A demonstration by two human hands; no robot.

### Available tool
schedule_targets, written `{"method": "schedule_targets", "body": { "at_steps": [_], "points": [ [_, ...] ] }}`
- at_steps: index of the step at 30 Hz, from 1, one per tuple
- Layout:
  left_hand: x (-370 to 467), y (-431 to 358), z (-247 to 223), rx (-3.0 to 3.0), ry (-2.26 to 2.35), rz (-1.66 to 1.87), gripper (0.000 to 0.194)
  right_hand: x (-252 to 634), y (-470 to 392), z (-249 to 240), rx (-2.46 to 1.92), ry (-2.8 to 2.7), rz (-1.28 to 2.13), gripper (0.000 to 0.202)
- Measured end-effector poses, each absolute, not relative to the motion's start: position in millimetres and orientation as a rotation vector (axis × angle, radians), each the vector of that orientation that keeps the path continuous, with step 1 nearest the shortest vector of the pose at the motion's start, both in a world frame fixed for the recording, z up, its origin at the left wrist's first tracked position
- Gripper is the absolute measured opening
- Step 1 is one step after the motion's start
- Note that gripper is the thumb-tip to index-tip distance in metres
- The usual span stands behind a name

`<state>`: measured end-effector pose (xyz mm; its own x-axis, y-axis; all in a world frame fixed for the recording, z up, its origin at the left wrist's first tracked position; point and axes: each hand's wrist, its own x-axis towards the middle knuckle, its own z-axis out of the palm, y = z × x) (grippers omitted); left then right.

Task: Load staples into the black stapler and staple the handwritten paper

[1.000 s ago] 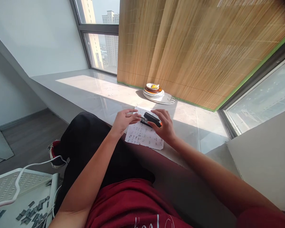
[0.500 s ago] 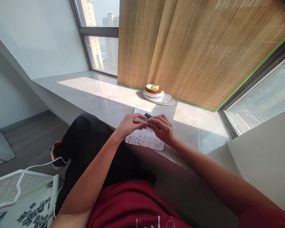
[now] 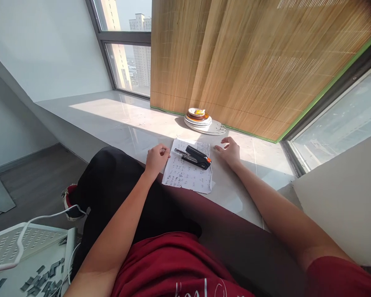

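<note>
A black stapler [image 3: 195, 157] with an orange end lies on a sheet of handwritten paper [image 3: 185, 177] on the window ledge. Its magazine points left, and its top arm is raised from it. Left of the paper is my left hand [image 3: 157, 158], its fingers curled together; whatever they pinch, if anything, is too small to name. My right hand [image 3: 230, 152] rests on the ledge to the right of the paper, fingers apart and holding nothing. Neither hand touches the stapler.
A stack of plates [image 3: 198, 119] stands at the back of the ledge [image 3: 123, 119], against a bamboo blind [image 3: 235, 62]. At the lower left, a white perforated basket [image 3: 6, 243] sits near several grey pieces [image 3: 43, 278] and a white cable [image 3: 43, 216].
Both hands have come off the stapler and moved apart, my left hand to the left and my right hand to the right. The stapler now lies fully visible on the paper.
</note>
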<state>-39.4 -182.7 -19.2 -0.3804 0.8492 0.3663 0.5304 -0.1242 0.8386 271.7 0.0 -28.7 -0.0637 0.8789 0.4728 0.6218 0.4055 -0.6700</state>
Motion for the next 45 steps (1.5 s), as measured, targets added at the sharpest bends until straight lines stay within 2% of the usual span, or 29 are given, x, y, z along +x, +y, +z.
{"method": "schedule_targets", "body": {
  "at_steps": [4,8,12,18,19,23,25,31,35,40,43,45],
  "points": [
    [-42,-181,-19,1.521,1.826,1.5,0.019,269,0,-29,-1.367,-1.708,0.453,0.027],
    [-45,-179,-22,1.506,1.799,1.507,0.018,268,1,-28,-1.335,-1.791,0.624,0.033],
    [-50,-173,-21,1.419,1.786,1.491,0.018,265,-2,-26,-1.274,-1.827,0.596,0.031],
    [-75,-119,-6,1.666,2.098,1.366,0.01,260,-7,-23,-1.235,-1.909,0.583,0.029],
    [-80,-106,-5,1.757,2.085,1.332,0.011,260,-7,-22,-1.211,-1.937,0.589,0.029],
    [-95,-62,-6,2.081,1.911,1.036,0.038,258,-7,-22,-1.277,-1.961,0.56,0.029],
    [-97,-51,-7,2.137,1.882,0.9,0.042,257,-7,-22,-1.284,-1.965,0.545,0.03],
    [-93,-46,-4,2.23,1.788,0.639,0.031,252,-9,-23,-1.241,-1.972,0.444,0.033],
    [-96,-56,-5,2.213,1.921,0.731,0.027,252,-13,-23,-1.234,-1.984,0.375,0.032],
    [-105,-80,-10,2.18,2.042,0.831,0.005,245,-29,-19,-1.197,-1.881,0.301,0.034],
    [-107,-93,-11,2.153,2.04,0.868,0.007,234,-43,-16,-1.074,-1.842,0.338,0.034],
    [-107,-98,-12,2.121,2.016,0.913,0.002,226,-52,-15,-1.026,-1.849,0.391,0.034]
  ]
}}
